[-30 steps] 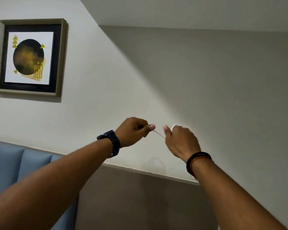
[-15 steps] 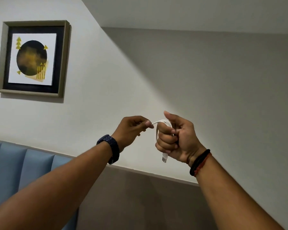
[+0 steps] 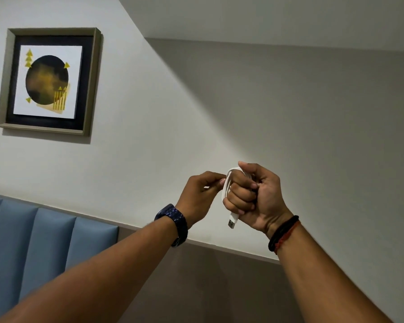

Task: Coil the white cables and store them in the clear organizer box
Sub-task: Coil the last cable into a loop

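Both arms reach up into the middle of the frame, in front of a pale wall. The right hand is curled into a fist, its grip closed around a white cable that is looped over the knuckles of the fist. The loops run roughly top to bottom along the left side of the fist, so the coil's long axis is near vertical. 1 end hangs out below the fist: a USB plug with a white body and a metal tip that points down and slightly left.

The left hand sits just left of the coil, its fingertips pinched together at the cable's upper loop; whether they actually hold a strand there cannot be told. A dark blue watch is on the left wrist, and black and red bands circle the right wrist.

In the upper left of the frame hangs a framed picture with a dark circle and yellow triangles. A blue padded backrest fills the lower left. No brand, label or writing can be read on the cable or plug.
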